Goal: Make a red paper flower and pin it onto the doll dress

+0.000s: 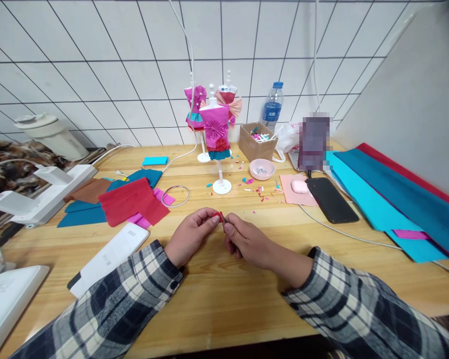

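Over the near middle of the table, my left hand (193, 234) pinches a small red piece of crepe-like paper (217, 215) between thumb and fingers. My right hand (245, 239) is closed beside it, around a thin, dark-tipped tool (223, 219) that meets the red piece; most of the tool is hidden, so its kind is unclear. Beyond both hands stands a miniature dress form (215, 127) in a pink top with a pleated rosette, a red flower and a teal skirt. Small coloured scraps (261, 192) lie on the tabletop behind my right hand.
Two more dressed forms (195, 107) stand behind. On the right are a cardboard box (254, 145), pink bowl (262, 174), bottle (272, 107), black phone (333, 200) and coloured sheets (392, 184). Red paper (129, 202), a wire ring (175, 203), white power bank (114, 254) and power strip (56, 192) lie left.
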`<state>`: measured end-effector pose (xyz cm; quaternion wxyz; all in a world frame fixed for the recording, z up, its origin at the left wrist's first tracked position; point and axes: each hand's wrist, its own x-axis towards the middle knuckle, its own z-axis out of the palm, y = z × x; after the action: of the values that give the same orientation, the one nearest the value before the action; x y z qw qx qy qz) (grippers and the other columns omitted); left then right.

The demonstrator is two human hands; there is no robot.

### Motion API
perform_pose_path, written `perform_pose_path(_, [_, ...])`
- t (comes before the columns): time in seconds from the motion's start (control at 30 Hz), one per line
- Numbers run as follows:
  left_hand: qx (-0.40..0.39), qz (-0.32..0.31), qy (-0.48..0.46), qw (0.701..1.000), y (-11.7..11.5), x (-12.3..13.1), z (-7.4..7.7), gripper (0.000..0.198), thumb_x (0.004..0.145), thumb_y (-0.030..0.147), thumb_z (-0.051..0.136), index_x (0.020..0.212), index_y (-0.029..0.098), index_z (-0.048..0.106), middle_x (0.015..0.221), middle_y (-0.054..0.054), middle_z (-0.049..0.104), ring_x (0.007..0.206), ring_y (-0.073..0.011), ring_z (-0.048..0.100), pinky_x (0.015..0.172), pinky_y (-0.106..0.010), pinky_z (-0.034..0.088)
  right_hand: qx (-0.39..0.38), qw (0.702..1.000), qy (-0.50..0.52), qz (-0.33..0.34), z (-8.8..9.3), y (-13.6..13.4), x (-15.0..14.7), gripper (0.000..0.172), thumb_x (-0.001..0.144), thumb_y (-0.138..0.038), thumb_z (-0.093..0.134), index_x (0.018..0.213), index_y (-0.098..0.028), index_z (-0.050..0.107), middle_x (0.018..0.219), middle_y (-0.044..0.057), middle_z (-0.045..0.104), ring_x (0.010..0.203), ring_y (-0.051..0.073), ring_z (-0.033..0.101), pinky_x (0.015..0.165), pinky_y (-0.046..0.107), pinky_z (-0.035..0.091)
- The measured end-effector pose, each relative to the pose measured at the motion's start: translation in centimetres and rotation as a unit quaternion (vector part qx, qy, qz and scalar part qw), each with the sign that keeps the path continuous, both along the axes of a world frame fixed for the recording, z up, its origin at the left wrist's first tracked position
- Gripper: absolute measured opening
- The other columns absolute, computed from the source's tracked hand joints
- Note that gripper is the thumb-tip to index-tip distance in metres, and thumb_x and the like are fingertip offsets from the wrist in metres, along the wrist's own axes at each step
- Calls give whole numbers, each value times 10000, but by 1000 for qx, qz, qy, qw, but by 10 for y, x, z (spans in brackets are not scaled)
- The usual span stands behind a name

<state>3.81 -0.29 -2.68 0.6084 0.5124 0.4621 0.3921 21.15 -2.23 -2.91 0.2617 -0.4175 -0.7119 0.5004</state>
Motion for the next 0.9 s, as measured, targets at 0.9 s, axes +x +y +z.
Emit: perform_pose_path(0.9, [-34, -49, -26, 998, 5, -10, -8, 227, 751, 347, 709, 830, 155, 619, 789, 3, 618, 746, -123, 537, 712, -241, 420, 29, 997, -62, -38, 4, 6, 6, 246, 940, -327, 335, 726, -220, 386, 601, -52, 455, 582, 114, 441, 545, 237, 280])
